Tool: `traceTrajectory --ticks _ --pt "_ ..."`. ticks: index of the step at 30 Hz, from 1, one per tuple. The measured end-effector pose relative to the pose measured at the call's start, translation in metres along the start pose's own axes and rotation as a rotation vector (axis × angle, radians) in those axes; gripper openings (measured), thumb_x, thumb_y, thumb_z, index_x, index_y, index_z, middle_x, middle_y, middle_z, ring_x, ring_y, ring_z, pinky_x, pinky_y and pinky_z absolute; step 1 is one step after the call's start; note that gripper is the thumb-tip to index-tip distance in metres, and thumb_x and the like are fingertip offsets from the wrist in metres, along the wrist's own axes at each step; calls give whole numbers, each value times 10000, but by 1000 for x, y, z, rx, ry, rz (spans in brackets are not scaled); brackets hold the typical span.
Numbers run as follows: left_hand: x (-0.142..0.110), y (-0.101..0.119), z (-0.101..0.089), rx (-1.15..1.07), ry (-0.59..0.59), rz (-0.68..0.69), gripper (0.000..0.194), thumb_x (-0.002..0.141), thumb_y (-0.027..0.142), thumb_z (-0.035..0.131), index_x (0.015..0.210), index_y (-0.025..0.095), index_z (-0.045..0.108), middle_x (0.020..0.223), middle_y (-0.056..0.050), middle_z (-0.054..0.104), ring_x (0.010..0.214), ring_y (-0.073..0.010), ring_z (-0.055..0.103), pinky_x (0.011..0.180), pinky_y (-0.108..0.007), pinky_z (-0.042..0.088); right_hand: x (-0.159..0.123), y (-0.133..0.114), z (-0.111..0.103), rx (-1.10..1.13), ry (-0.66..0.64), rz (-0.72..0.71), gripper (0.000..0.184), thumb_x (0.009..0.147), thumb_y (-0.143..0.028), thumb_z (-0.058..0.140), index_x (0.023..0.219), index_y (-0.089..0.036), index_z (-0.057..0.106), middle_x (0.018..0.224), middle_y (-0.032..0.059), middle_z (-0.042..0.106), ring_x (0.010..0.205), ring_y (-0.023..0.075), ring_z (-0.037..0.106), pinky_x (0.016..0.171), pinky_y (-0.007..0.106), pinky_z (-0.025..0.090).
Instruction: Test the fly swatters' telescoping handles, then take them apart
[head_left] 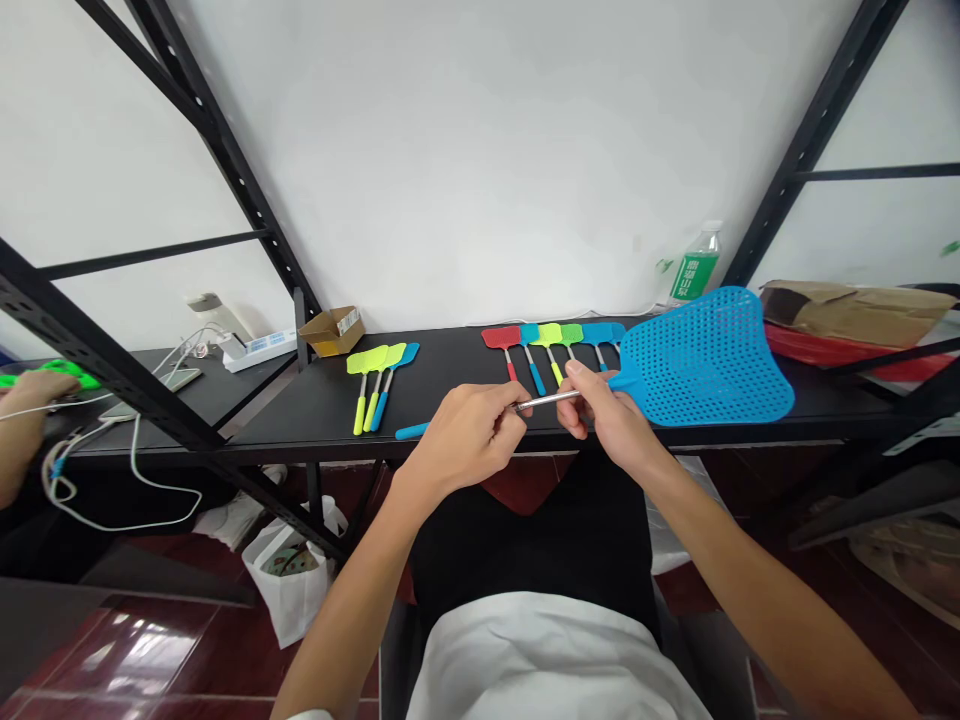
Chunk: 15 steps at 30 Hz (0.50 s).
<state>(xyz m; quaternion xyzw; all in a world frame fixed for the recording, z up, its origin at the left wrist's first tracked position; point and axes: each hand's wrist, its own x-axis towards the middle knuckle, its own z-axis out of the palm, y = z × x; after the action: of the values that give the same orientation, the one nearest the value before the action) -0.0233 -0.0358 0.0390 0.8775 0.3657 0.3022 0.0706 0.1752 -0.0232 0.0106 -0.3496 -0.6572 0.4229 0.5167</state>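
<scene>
A blue fly swatter (pixel 709 360) with a metal telescopic rod is held sideways in front of me, above the table's front edge. My left hand (pixel 476 430) is closed round the handle end, and the blue grip sticks out to its left. Near the swatter's head, my right hand (pixel 604 415) pinches the rod between thumb and fingers. Behind my hands lies a row of several fly swatters (pixel 501 337) in red, blue, yellow and green. To the left rest two yellow swatters and a blue one (pixel 381 400), side by side with their handles toward me.
A small open cardboard box (pixel 331 332) and a power strip (pixel 261 350) stand at the left. At the back right is a bottle with a green label (pixel 696 265), near a brown package (pixel 855 305). Black shelf posts (pixel 247 185) flank the black table (pixel 300 405). Another person's hand (pixel 34 395) shows far left.
</scene>
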Motion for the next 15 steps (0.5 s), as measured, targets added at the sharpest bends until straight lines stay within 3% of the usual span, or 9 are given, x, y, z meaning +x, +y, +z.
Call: traceTrajectory --ticks 7,15 --pt "-1 4 -3 4 -8 1 232 906 139 402 845 185 621 606 35 458 555 -130 406 602 -281 312 0 -2 0 0 7 2 662 982 -644 431 507 -195 535 468 15 476 449 122 440 470 283 342" --pt "0 2 0 45 15 -13 185 859 122 422 765 190 566 599 35 458 544 -120 383 586 -276 299 -2 -2 1 -20 -1 10 649 988 -635 429 527 -193 539 486 13 482 468 119 459 482 277 347"
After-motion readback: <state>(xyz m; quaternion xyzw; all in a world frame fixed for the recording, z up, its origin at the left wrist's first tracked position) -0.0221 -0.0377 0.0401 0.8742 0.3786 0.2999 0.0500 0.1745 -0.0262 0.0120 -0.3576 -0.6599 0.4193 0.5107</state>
